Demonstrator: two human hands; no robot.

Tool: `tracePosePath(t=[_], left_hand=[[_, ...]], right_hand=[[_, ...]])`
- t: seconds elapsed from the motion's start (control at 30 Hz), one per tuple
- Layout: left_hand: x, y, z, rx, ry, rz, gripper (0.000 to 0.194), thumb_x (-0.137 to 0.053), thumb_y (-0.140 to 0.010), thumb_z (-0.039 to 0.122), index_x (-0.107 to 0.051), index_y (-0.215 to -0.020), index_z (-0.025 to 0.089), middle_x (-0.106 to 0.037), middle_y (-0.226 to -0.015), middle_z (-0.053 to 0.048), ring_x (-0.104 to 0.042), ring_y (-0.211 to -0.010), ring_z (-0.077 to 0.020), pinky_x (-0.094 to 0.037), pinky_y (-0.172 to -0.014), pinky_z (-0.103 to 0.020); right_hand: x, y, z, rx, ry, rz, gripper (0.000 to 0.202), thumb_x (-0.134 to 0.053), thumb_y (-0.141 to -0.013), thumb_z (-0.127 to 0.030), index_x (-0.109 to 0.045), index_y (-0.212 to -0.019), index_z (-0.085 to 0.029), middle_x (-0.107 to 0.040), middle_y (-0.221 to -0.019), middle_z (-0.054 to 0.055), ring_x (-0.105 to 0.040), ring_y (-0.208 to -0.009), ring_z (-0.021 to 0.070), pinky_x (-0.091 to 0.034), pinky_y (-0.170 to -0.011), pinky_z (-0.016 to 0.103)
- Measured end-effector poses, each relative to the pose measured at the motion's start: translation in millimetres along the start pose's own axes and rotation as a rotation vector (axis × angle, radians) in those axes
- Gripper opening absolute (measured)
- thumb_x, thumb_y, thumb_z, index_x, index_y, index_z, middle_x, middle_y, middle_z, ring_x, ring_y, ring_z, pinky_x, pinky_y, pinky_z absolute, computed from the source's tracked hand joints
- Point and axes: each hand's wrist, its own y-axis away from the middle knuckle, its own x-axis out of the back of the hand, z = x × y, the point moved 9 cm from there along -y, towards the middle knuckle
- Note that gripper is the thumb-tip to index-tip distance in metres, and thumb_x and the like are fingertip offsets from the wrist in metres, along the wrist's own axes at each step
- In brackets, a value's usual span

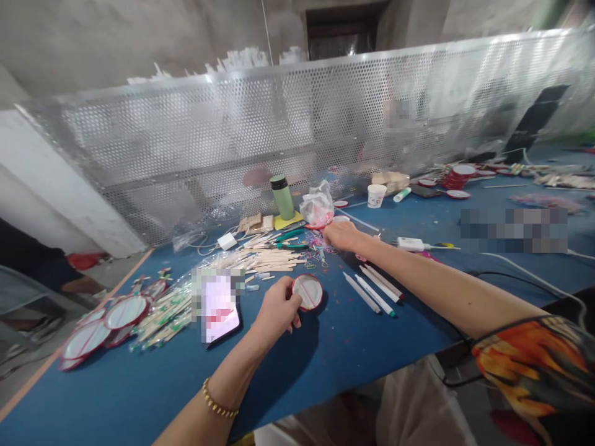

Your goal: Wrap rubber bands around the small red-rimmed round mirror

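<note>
My left hand [277, 307] holds a small round disc with a red rim [307, 291] just above the blue table [139, 384]. My right hand [341, 235] reaches forward, fingers down on a heap of coloured rubber bands [315, 246]. Whether it grips any I cannot tell. Green-handled pliers [290, 240] and a pile of wooden sticks [267, 259] lie just left of that hand. Three white pens [374, 288] lie under my right forearm.
A phone [220, 308] lies left of my left hand. Finished red-rimmed discs [106, 322] and bagged sticks [167, 313] sit at the left. A green flask [282, 197], plastic bag [317, 205], cup [376, 195] and charger [411, 244] stand farther back, before a perforated metal screen [297, 124].
</note>
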Motion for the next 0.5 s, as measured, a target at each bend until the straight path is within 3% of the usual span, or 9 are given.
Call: tracePosePath(t=[0.2,0.37,0.5], left_hand=[[2.0,0,-1,0.007,0.008,0.004,0.022,-0.046,-0.077,-0.002,-0.049,-0.078,0.020,-0.050,-0.040,0.011,-0.053,-0.029,-0.0101,-0.034,-0.028,-0.012],[1.8,0,0,0.001,0.019,0.000,0.019,-0.048,-0.078,0.000,-0.049,-0.078,0.019,-0.051,-0.041,0.010,-0.054,-0.030,-0.0093,-0.034,-0.029,-0.011],[2.0,1,1,0.015,0.007,0.000,0.016,-0.051,-0.078,0.004,-0.048,-0.078,0.020,-0.050,-0.040,0.010,-0.054,-0.031,-0.0098,-0.035,-0.030,-0.011]], right_hand=[[1,4,0,0.022,0.003,0.024,0.025,-0.061,-0.098,-0.033,-0.068,-0.111,-0.013,-0.070,-0.115,0.009,-0.067,-0.106,0.0216,-0.054,-0.094,0.044],[13,14,9,0.033,-0.066,0.094,0.022,-0.057,-0.093,-0.017,-0.077,-0.101,-0.012,-0.074,-0.114,0.016,-0.067,-0.113,0.0271,-0.051,-0.091,0.035],[23,21,11,0.038,-0.156,0.156,0.024,-0.057,-0.086,-0.012,-0.080,-0.095,-0.013,-0.076,-0.107,0.016,-0.069,-0.106,0.0281,-0.050,-0.083,0.030]])
